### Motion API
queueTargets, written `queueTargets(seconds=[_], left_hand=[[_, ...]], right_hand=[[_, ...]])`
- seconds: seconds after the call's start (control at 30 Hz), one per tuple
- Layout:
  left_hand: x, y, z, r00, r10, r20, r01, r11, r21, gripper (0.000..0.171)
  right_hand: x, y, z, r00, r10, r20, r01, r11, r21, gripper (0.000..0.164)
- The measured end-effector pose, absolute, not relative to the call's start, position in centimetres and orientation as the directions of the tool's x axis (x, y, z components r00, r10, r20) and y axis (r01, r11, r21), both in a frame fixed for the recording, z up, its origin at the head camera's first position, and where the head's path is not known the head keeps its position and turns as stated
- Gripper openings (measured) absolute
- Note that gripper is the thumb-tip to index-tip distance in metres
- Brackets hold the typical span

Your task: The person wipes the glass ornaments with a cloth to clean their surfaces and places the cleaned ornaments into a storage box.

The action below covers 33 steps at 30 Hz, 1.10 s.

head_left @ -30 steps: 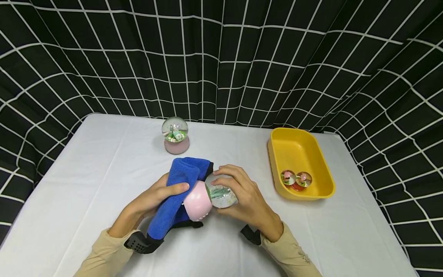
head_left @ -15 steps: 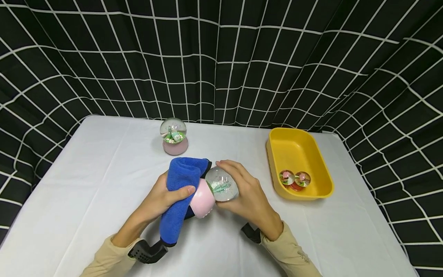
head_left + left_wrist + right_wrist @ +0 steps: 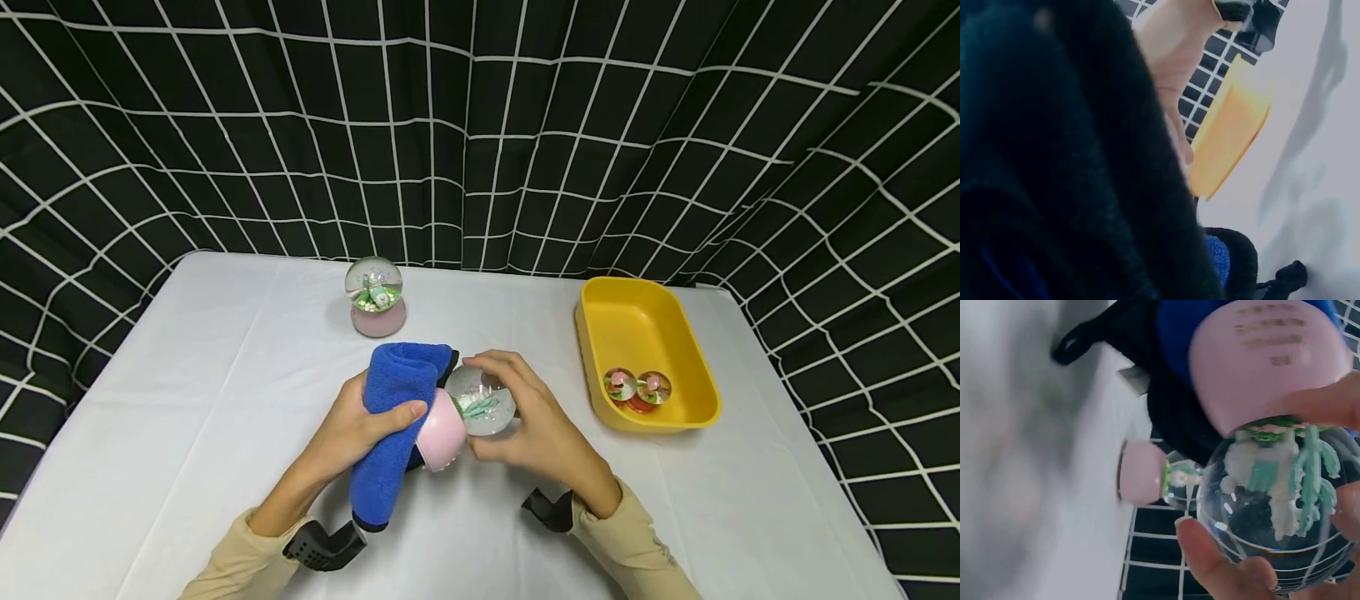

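W/ L hand point(image 3: 348, 433) we're gripping blue cloth point(image 3: 401, 375) against snow globe point(image 3: 441, 433); w/ R hand point(image 3: 536, 421) we're holding its other end, yellow tub point(image 3: 637, 325) sitting R of it.

At centre, a blue towel point(image 3: 393, 408) edged black and a pink-based snow globe point(image 3: 454, 419); right, a yellow tray point(image 3: 645, 325); across the top, white-gridded black curtain point(image 3: 450, 125).

We see the left hand point(image 3: 345, 433) curled in a grip, its thumb point(image 3: 401, 416) on top, pointing toward the right hand point(image 3: 545, 427), whose fingers point(image 3: 508, 369) arch round the far side of its grip. Sleeved forearms point(image 3: 243, 557) slant in from the near side.
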State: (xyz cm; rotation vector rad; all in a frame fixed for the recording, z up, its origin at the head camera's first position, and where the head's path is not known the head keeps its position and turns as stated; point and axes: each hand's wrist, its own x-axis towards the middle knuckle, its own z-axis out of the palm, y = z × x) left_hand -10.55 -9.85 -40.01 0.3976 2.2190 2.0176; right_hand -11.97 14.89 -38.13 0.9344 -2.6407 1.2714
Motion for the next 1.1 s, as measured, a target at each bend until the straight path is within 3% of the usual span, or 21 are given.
queueTargets(seconds=[0.3, 0.5, 0.67, 0.87, 1.1], left_hand=[[-10.7, -10.4, -39.7, -0.919, 0.390, 0.051, 0.117, 0.149, 0.982, 0.051], [-10.0, -10.4, -38.4, -0.891, 0.452, 0.047, 0.176, 0.248, 0.953, 0.059], [-9.8, -10.3, -38.1, -0.913, 0.408, 0.025, 0.153, 0.285, 0.946, 0.055], [-10.5, -10.3, -39.1, -0.935, 0.345, 0.079, 0.157, 0.206, 0.966, 0.041], [-11.3, -10.5, -40.4, -0.927, 0.376, 0.016, 0.040, 0.055, 0.998, 0.031]], right_hand=[[-12.2, 14.9, -38.4, -0.840, -0.444, 0.312, -0.503, 0.423, -0.754, 0.065], [-12.2, 14.7, -38.7, -0.807, -0.441, 0.392, -0.565, 0.385, -0.729, 0.062], [-12.0, 14.6, -38.5, -0.759, -0.451, 0.470, -0.635, 0.352, -0.688, 0.062], [-11.9, 14.4, -38.2, -0.690, -0.472, 0.549, -0.711, 0.300, -0.636, 0.061], [-11.9, 14.5, -38.0, -0.628, -0.477, 0.614, -0.763, 0.224, -0.606, 0.059]])
